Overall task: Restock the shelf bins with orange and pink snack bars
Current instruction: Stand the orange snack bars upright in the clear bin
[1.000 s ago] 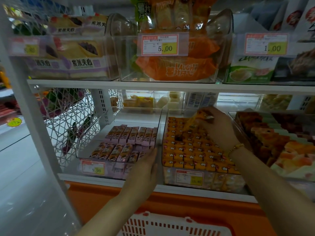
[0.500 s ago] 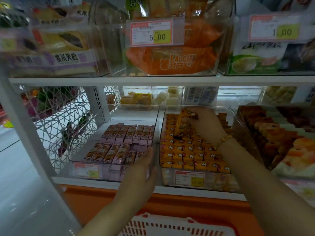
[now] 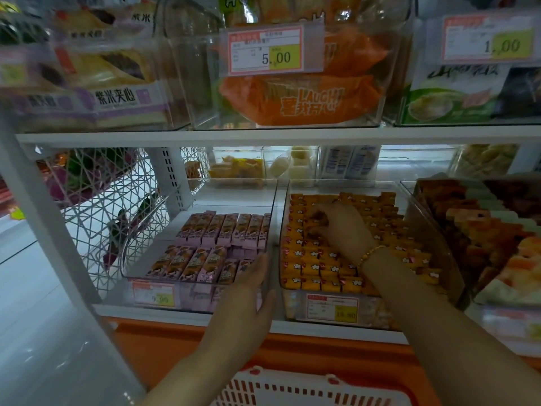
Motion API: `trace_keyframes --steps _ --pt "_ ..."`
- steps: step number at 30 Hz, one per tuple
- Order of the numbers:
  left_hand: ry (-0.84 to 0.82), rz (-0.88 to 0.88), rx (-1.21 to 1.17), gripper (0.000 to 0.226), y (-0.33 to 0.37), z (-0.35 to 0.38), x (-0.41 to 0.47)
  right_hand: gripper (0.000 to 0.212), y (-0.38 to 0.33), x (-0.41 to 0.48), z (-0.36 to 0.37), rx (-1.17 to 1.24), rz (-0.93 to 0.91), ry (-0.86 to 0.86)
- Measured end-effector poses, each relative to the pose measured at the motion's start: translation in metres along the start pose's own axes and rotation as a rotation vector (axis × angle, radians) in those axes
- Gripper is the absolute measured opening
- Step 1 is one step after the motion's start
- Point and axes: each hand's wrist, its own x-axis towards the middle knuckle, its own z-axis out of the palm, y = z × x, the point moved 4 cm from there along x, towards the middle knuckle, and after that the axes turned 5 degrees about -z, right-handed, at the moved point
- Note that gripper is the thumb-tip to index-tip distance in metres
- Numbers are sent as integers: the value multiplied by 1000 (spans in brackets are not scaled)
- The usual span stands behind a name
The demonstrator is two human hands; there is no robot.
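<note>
Pressing down now, my right hand has dropped from the lifted position of a second ago and lies among the orange snack bars near the back of their clear bin. The bar it carried seems tucked into the rows; fingers curl over it, though blur keeps me from telling whether they have let go. My left hand stays flat and open against the pink bars' bin, holding nothing. The pink snack bars look sparse, so that bin probably needs filling next.
</note>
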Motion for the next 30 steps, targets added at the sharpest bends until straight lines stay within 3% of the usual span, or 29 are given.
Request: trace_keyframes --steps 5,10,15,18,23,26,30 --pt "-12 -24 27 58 -3 0 0 30 6 -2 7 -34 -58 -157" --pt "-25 -44 42 57 -4 0 1 23 24 -1 -1 -15 40 -102" --pt "-25 -60 72 58 -7 2 2 14 21 -3 1 -96 -7 -49" --pt "-35 -68 62 58 -7 1 2 24 17 -6 1 -82 -90 -16" --pt "-29 -75 61 58 -6 1 1 47 10 -6 -1 -186 -190 -159" --pt "-23 -70 61 56 -4 0 1 47 4 -7 -8 -201 -214 -205" --pt "-38 -85 47 55 -5 1 1 50 -2 -7 -19 -232 -231 -102"
